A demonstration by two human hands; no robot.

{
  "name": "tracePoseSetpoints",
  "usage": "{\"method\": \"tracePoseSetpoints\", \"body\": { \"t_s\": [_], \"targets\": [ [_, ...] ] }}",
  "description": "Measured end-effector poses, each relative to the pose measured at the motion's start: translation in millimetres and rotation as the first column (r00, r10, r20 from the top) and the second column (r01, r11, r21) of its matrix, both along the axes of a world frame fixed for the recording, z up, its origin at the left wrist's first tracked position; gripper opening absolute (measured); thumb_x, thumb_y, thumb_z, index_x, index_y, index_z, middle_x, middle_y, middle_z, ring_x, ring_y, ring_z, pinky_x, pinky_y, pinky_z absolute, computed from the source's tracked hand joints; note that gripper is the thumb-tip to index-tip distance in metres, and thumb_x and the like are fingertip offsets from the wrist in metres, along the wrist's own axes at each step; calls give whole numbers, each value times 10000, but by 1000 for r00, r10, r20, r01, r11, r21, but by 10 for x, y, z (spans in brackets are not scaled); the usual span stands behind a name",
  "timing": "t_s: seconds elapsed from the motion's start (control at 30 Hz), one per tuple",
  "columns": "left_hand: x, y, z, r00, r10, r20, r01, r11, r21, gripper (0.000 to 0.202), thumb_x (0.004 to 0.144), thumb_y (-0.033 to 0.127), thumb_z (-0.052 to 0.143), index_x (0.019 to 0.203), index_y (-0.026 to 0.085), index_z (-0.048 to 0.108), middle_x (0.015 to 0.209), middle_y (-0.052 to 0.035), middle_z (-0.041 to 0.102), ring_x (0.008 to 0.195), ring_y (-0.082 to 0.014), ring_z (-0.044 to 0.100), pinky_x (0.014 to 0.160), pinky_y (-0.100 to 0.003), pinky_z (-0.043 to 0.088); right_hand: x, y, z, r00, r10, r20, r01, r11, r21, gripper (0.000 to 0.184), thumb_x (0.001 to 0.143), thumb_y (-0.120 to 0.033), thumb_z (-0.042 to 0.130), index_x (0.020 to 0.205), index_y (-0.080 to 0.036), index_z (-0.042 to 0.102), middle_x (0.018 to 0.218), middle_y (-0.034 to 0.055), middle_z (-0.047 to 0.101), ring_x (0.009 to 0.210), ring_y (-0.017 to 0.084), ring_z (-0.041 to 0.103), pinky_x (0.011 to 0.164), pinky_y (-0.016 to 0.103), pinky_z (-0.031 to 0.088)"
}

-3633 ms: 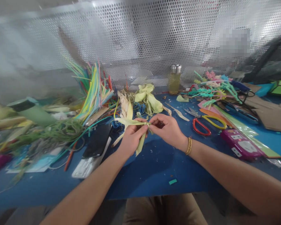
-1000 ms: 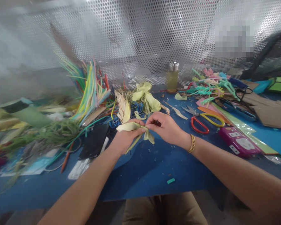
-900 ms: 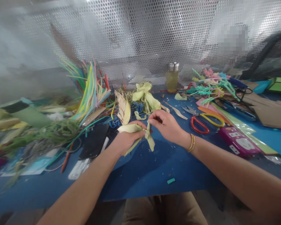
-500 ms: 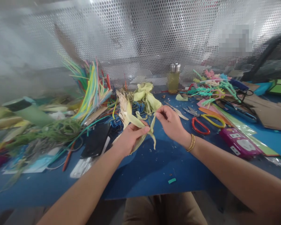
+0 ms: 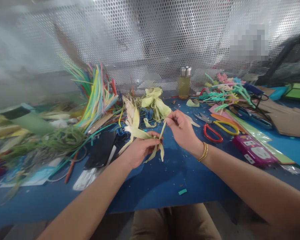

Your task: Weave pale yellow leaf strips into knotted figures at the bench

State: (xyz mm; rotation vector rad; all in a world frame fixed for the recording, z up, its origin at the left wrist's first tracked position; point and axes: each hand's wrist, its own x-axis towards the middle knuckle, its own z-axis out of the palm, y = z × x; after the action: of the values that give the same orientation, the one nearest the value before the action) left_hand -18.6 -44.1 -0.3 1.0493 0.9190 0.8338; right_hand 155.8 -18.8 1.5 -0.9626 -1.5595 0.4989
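Over the blue table [image 5: 165, 180], my left hand [image 5: 140, 151] is closed around a bundle of pale yellow-green husk strips [image 5: 137, 132], whose ends fan out to the left and hang below my fingers. My right hand [image 5: 182, 128], with a gold bracelet at the wrist, pinches one thin strip [image 5: 162, 130] of that bundle and holds it taut, up and to the right. The two hands are a few centimetres apart.
A heap of husk pieces [image 5: 155, 101] lies just behind my hands. Coloured sticks [image 5: 97, 95] fan up at the left, beside a black phone [image 5: 100, 150]. Red and yellow scissors [image 5: 215, 130], a pink case [image 5: 253, 150] and a glass bottle [image 5: 184, 83] are at the right. A perforated metal screen [image 5: 150, 40] closes the back.
My right hand has lifted from beside the left hand and drawn one strip upward until it is taut. My left hand has kept its hold on the bundle, turning it slightly.
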Motion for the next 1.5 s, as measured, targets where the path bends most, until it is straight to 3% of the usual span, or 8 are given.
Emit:
{"method": "tracePoseSetpoints", "body": {
  "t_s": [0.23, 0.47, 0.63, 0.87, 1.0, 1.27, 1.4, 1.5],
  "targets": [
    [-4, -14, 5, 999, -37, 5, 37, 998, -52, 220, 668, 279, 811, 826, 148, 733, 727, -24, 648, 635, -108, 592, 613, -229, 460, 52, 106, -48, 999, -28, -18, 26, 994, -107, 119, 893, -275, 520, 802, -198, 527, 754, 4, 566, 705, 133, 521, 688, 296, 425],
    [15, 66, -57, 967, 253, 30, -255, 960, 113, 332, 614, 309, 858, 854, 165, 679, 722, 2, 658, 625, -108, 582, 594, -234, 448, 115, 63, -30, 982, 15, 188, 41, 957, -289, 384, 911, -557, 494, 937, -177, 538, 826, 60, 649, 707, 158, 584, 619, 286, 404],
    [5, 105, -104, 959, 280, 46, -283, 947, 152, 446, 558, 216, 869, 937, 175, 637, 732, 18, 667, 618, -100, 578, 594, -228, 439, -22, -173, 47, 844, 253, 473, -114, 947, -302, 230, 914, -388, 544, 804, -187, 565, 727, 23, 626, 622, 129, 518, 560, 263, 315],
    [-20, 131, -99, 938, 345, 22, -342, 917, 206, 403, 582, 238, 854, 908, 154, 632, 701, 23, 632, 584, -84, 541, 524, -206, 397, -87, -228, -3, 721, 154, 676, -44, 983, -177, 231, 975, -265, 430, 818, -191, 583, 740, 40, 628, 650, 154, 513, 589, 290, 273],
    [-48, 140, -69, 906, 422, 43, -421, 883, 206, 485, 553, 226, 870, 980, 160, 650, 695, 33, 620, 571, -73, 526, 523, -201, 408, -60, -225, -12, 721, 172, 671, -79, 983, -167, 271, 980, -272, 427, 785, -200, 602, 738, 35, 643, 673, 161, 542, 623, 292, 304],
    [-190, 203, -70, 903, 428, 33, -422, 871, 252, 476, 556, 282, 882, 986, 162, 717, 733, -2, 644, 613, -84, 547, 531, -210, 405, -38, -232, 39, 773, 311, 553, -181, 944, -277, 263, 946, -210, 450, 735, -196, 608, 641, -1, 608, 606, 129, 519, 604, 269, 327],
    [-213, 195, -33, 933, 359, 8, -352, 911, 215, 426, 587, 299, 873, 957, 143, 731, 719, -13, 627, 625, -90, 535, 510, -206, 380, -23, -185, 48, 836, 399, 378, -243, 885, -397, 317, 952, -349, 471, 714, -184, 599, 605, -9, 592, 544, 109, 498, 547, 257, 328],
    [-186, 150, 8, 964, 267, 3, -263, 947, 185, 409, 615, 287, 860, 977, 149, 728, 693, -1, 602, 599, -76, 497, 499, -199, 355, -10, -96, -5, 927, 277, 253, -176, 917, -358, 404, 927, -506, 480, 713, -180, 587, 631, -16, 551, 569, 105, 472, 538, 253, 325]
  ]
}}
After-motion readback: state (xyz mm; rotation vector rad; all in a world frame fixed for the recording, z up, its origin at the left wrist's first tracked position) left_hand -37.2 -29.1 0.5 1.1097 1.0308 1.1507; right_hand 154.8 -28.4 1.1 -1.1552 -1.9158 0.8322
